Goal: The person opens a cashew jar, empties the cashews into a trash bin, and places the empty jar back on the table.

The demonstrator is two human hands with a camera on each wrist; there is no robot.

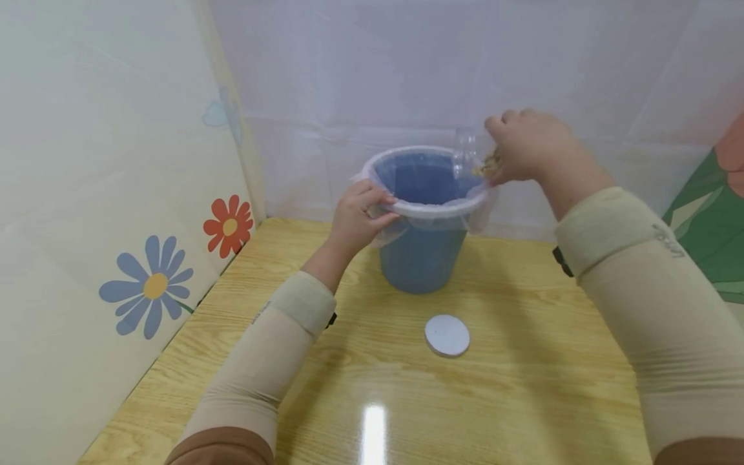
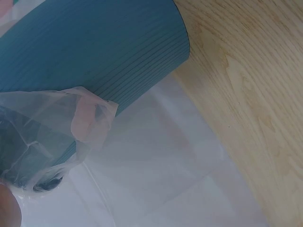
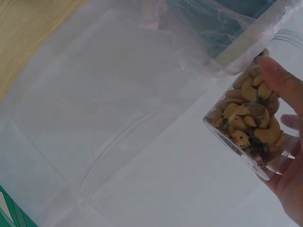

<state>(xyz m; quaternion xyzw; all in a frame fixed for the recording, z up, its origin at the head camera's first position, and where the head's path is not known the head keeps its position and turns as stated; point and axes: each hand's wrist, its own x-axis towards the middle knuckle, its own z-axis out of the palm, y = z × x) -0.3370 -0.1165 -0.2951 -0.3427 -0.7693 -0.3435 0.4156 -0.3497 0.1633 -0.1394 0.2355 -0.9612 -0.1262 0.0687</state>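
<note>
A blue trash bin (image 1: 420, 258) with a white rim stands on the table, lined with a thin see-through bag (image 2: 92, 120) folded over its edge. My left hand (image 1: 356, 218) holds the near left of the rim, thumb outside and fingers over the top. At the bin's right side my right hand (image 1: 527, 145) grips a clear jar (image 1: 465, 152), tipped on its side with its mouth over the opening. Cashew nuts (image 3: 248, 113) fill the lower part of the jar in the right wrist view. Most of the left hand is out of the left wrist view.
A round white lid (image 1: 447, 335) lies on the wood-grain table (image 1: 360, 368) in front of the bin. Pale sheeting (image 1: 349, 77) hangs close behind the bin, and a flower-printed sheet (image 1: 104, 161) borders the table on the left.
</note>
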